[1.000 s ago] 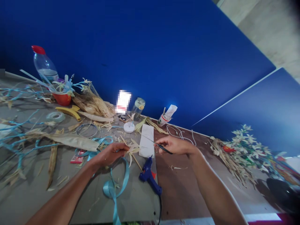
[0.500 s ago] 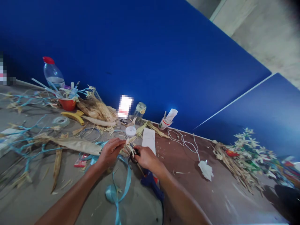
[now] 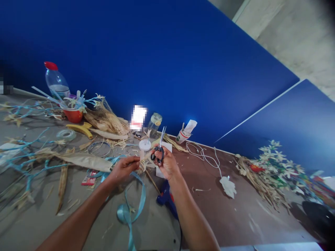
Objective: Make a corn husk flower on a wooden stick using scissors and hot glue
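My left hand (image 3: 126, 168) pinches a pale flower of dried husk (image 3: 142, 163) between thumb and fingers. In my right hand (image 3: 169, 165) is a pair of scissors (image 3: 157, 153) with black handles, its blades pointing up. The scissors are just right of the flower, and my right fingertips are close to its strips. Light-blue ribbon (image 3: 143, 197) loops below my left hand and runs to a roll (image 3: 122, 213) on the table. A blue glue gun (image 3: 165, 199) lies under my right forearm. Behind the hands stands a white spool (image 3: 144, 145).
Left, blue-wrapped stems (image 3: 28, 174), long husks (image 3: 81, 161), a tape roll (image 3: 66, 135) and a red cup (image 3: 73, 115) crowd the table. A glass jar (image 3: 155, 122) and white cup (image 3: 182, 136) stand by the blue partition (image 3: 157, 62). White flowers (image 3: 277, 160) lie right.
My right hand has lifted and turned, bringing the scissors up so their blades point upward. My left hand stays in nearly the same place with the husk flower.
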`<state>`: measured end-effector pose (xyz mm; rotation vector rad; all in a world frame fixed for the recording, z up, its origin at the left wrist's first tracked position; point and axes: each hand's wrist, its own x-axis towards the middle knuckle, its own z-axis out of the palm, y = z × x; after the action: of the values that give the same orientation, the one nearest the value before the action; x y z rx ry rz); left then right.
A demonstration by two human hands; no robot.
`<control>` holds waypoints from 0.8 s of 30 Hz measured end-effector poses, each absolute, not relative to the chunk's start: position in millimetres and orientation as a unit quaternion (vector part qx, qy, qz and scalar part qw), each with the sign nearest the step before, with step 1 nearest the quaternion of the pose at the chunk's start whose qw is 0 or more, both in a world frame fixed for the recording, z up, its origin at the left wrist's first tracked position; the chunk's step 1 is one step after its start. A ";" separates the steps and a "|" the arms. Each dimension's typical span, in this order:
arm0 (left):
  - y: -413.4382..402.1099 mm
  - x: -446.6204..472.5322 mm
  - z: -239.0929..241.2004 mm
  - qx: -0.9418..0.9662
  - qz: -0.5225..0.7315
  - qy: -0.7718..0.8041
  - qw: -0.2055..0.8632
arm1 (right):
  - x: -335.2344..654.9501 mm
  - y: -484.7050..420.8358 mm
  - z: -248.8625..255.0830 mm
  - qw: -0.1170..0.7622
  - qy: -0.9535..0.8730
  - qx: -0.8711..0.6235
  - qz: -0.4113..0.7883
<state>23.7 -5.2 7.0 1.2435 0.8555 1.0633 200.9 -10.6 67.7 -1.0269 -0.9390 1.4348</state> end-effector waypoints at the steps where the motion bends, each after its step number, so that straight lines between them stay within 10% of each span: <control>1: -5.8 23.8 9.1 0.531 0.457 0.369 0.610 | 197.1 -11.6 67.7 0.550 -0.390 -0.436 0.597; 24: -9.0 26.4 6.8 0.287 0.519 0.259 0.762 | 176.1 -19.5 46.1 0.628 -0.375 -0.504 0.460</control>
<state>26.4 -9.0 6.8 0.6252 0.5637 1.1299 176.1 -19.5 46.1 -1.1553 -0.8590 1.0536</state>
